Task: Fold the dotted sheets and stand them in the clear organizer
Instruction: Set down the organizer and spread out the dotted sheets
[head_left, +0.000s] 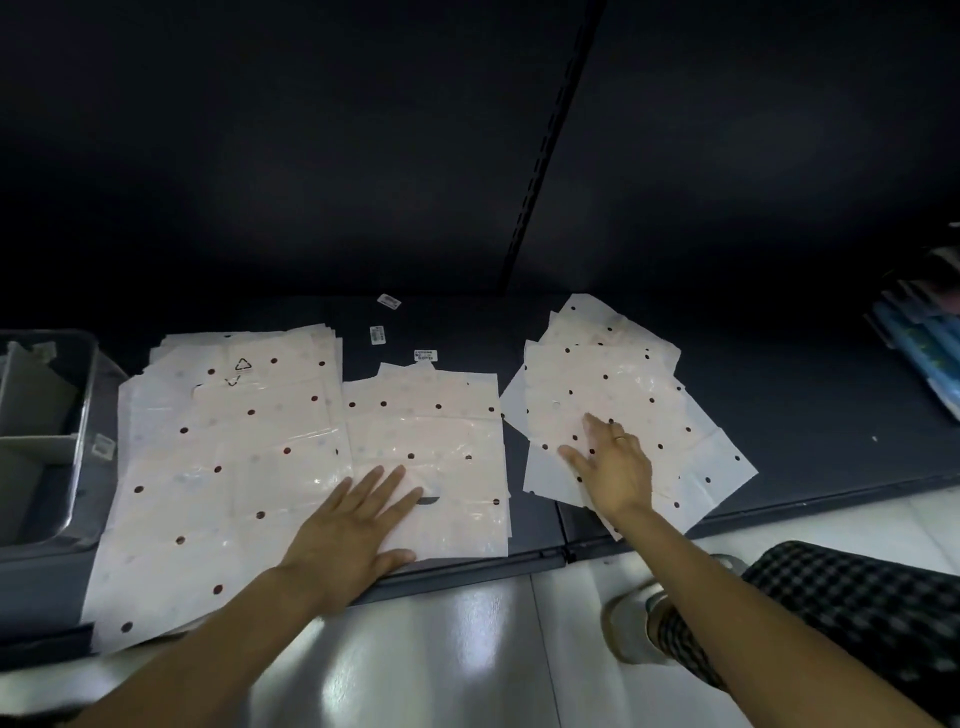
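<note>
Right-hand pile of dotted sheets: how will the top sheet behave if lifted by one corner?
The top sheet looks like thin, glossy film, so it will probably droop. The pile is already fanned askew, so sheets likely slide easily. Probably very light: the right hand lies flat on it.

**Dotted sheets and organizer: state at this frame**

Three groups of pale, glossy dotted sheets lay flat on the dark shelf. The left stack (223, 467) was the largest, its sheets unfolded, loosely squared, with a recycling triangle printed near the far edge; its near edge overhung the shelf front. The middle stack (431, 457) was smaller and squarer and touched the left stack's right edge. The right pile (613, 395) sat apart, fanned and skewed at several angles. The clear organizer (85, 395) stood at far left, just beside the left stack, with a grey divider inside; no sheets were visible in it.
</note>
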